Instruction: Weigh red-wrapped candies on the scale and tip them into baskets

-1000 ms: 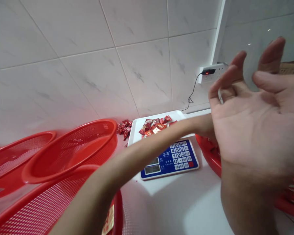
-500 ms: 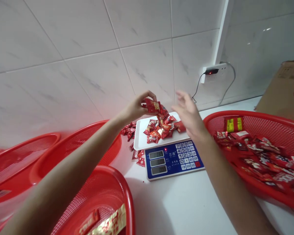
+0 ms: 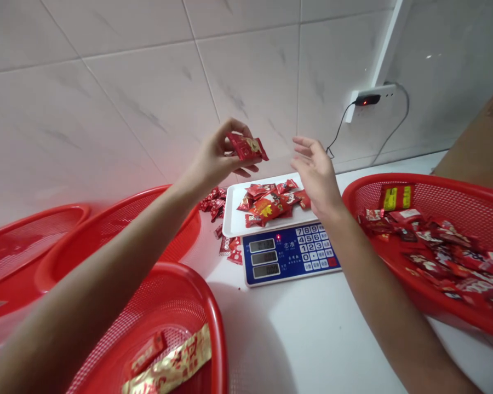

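Note:
A red-and-gold candy packet (image 3: 248,146) is gripped in my left hand (image 3: 225,148), above the scale's tray. Over the tray's right side, my right hand (image 3: 314,172) has its fingers apart and holds nothing. Below them, the white tray (image 3: 233,219) carries a loose pile of red wrapped candies (image 3: 271,201). The blue scale (image 3: 290,254) under the tray has a keypad and lit displays; its digits are hard to read.
At the right stands a red basket (image 3: 447,183) of wrapped candies, before a cardboard box (image 3: 476,139). Several red baskets fill the left; the nearest basket (image 3: 217,328) holds a gold packet (image 3: 176,364). More packets (image 3: 213,205) lie beside the scale. A plugged-in charger (image 3: 367,100) is on the wall.
My left hand has risen from the pile with a packet in it, while other candies have dropped onto the tray. My right hand stays over the tray's right side. The view has shifted slightly.

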`<state>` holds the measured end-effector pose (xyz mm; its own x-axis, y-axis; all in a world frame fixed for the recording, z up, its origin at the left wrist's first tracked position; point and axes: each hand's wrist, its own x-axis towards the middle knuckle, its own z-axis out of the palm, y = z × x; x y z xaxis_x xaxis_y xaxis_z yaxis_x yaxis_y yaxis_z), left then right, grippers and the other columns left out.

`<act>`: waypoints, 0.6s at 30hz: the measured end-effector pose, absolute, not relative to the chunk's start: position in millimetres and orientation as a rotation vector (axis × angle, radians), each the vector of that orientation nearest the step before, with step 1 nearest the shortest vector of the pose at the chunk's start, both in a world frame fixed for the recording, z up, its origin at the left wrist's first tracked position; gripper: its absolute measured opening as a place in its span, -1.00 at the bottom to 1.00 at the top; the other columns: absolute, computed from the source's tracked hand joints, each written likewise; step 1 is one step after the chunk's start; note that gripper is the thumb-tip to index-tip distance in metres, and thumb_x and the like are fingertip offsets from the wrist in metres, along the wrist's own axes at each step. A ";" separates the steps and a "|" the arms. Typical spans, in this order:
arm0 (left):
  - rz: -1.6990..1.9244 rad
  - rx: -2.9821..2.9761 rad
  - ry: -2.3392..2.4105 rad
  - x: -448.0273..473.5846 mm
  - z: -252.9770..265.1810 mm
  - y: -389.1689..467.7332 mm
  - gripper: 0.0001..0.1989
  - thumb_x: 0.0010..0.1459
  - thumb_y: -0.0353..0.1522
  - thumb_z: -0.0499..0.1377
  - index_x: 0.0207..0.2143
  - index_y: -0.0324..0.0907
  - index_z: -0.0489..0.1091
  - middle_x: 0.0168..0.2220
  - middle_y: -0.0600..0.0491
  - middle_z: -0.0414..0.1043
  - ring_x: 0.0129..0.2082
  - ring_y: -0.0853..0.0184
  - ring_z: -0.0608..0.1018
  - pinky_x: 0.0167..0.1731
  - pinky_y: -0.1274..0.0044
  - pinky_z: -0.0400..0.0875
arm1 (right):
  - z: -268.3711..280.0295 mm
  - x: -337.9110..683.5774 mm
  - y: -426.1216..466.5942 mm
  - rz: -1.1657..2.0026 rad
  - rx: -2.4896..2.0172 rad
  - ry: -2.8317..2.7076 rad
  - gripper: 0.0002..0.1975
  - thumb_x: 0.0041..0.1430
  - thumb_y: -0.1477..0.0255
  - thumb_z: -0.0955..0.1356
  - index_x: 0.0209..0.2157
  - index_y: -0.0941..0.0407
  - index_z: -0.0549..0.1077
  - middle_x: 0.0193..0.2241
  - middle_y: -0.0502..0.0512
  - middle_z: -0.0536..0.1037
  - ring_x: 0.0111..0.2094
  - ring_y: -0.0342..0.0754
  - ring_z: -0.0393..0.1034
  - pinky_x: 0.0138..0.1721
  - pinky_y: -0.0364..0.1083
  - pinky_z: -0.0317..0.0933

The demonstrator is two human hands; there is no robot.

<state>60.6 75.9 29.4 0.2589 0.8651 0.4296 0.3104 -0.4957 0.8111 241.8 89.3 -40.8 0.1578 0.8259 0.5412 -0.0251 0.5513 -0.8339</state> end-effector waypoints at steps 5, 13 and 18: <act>1.159 1.997 1.074 64.7 31.3 53.0 -0.70 0.06 -0.51 0.32 -0.23 -0.12 0.28 -0.39 0.13 0.54 -0.44 0.32 0.63 -0.50 0.55 0.53 | -30.2 239.2 72.6 0.787 -0.640 -1.409 -0.78 0.24 0.28 0.31 -0.09 0.00 0.43 0.01 0.00 0.51 0.08 -0.06 0.38 0.23 0.06 0.20; 1.125 1.997 1.057 67.2 25.6 51.3 -0.73 0.08 -0.51 0.30 -0.26 -0.13 0.27 -0.41 0.11 0.51 -0.39 0.31 0.63 -0.52 0.58 0.51 | -25.0 236.1 61.1 0.943 -0.516 -1.462 -0.71 0.19 0.19 0.43 -0.12 0.03 0.48 -0.16 0.02 0.56 -0.07 -0.06 0.46 0.08 0.04 0.33; 1.099 2.061 1.085 72.1 22.3 52.3 -0.74 0.05 -0.56 0.26 -0.28 -0.15 0.27 -0.50 0.17 0.44 -0.50 0.39 0.56 -0.57 0.61 0.48 | -31.1 237.0 64.2 0.952 -0.475 -1.540 -0.69 0.08 0.21 0.51 -0.17 0.02 0.50 -0.17 0.01 0.56 -0.07 -0.04 0.46 0.05 0.03 0.36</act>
